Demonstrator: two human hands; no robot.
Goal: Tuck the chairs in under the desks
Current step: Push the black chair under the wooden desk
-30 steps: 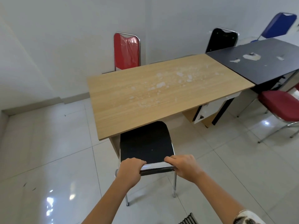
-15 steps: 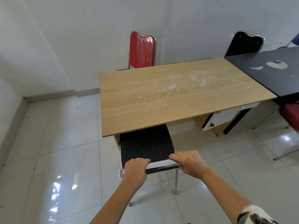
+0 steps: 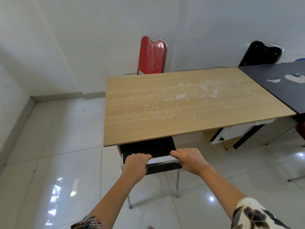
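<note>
A black chair (image 3: pixel 148 148) with chrome legs stands at the near edge of the light wooden desk (image 3: pixel 181 103), its seat mostly under the top. My left hand (image 3: pixel 137 163) grips the top rail of the backrest on the left. My right hand (image 3: pixel 189 158) grips the same rail on the right. Only a strip of the black seat shows between the desk edge and my hands.
A red chair (image 3: pixel 152 56) stands behind the wooden desk by the wall. A black chair (image 3: pixel 261 54) stands behind the black desk (image 3: pixel 280 83) on the right. A white drawer unit (image 3: pixel 234 133) hangs under the wooden desk's right side. White tiled floor spreads to the left.
The black chair has slid forward under the wooden desk, with both hands still on its backrest. My view has moved closer and to the left.
</note>
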